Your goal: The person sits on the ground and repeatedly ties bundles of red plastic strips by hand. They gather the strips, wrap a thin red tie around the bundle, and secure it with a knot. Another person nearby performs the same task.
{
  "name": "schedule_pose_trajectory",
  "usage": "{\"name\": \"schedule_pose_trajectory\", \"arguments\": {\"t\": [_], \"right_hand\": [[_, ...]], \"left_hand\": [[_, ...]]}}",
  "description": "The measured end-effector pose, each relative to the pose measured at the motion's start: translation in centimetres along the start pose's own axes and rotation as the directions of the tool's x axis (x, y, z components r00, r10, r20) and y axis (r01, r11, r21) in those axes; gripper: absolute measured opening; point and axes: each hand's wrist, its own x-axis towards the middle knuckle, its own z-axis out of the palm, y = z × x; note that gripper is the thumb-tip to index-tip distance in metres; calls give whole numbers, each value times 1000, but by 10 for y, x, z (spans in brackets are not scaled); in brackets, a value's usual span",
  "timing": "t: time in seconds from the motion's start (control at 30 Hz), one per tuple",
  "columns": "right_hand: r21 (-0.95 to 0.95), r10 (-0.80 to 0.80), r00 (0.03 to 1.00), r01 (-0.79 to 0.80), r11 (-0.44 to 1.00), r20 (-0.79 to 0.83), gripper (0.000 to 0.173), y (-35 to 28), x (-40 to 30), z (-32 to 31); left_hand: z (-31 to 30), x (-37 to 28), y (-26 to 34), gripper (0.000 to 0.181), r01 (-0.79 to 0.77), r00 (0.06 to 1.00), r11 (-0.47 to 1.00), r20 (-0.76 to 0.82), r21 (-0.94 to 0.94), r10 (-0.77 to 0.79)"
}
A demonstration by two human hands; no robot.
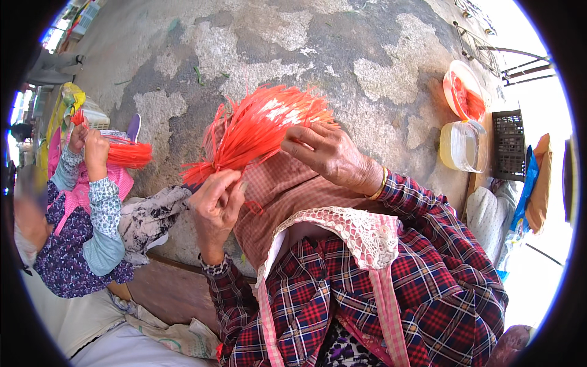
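A bundle of red plastic strands [270, 124] lies across the pink checked apron [284, 188] over my lap, gathered and tied near its left end, where a short tuft sticks out. My left hand [218, 202] is at the tied part, its thumb and fingers pinched together beside the knot. A loose red strand hangs below it onto the apron. My right hand [321, 149] rests at the spread strands on the bundle's right side, with thumb and fingertips closed on some of them.
On the left a co-worker's hands [91, 147] hold another red bundle [130, 153]. A pink-white basin [451, 103] with red strands, a clear plastic container [463, 147] of yellowish liquid and a black crate [509, 146] stand at the right. Patchy concrete floor [275, 41] lies ahead.
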Motion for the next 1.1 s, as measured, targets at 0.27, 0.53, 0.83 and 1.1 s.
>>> {"name": "schedule_pose_trajectory", "arguments": {"t": [0.27, 0.53, 0.83, 1.1], "right_hand": [[39, -5, 1000, 7, 999, -29, 42, -2, 0, 3], [899, -452, 890, 248, 361, -64, 34, -62, 31, 40], [831, -562, 808, 182, 526, 178, 37, -51, 38, -13], [212, 84, 983, -119, 970, 165, 55, 23, 38, 12]], "left_hand": [[59, 42, 18, 30, -145, 989, 969, -57, -198, 136], [28, 67, 14, 33, 52, 990, 897, 141, -440, 12], [44, 39, -28, 113, -149, 971, 840, -85, 522, 225], [17, -4, -89, 145, 160, 984, 915, 12, 371, -177]]}}
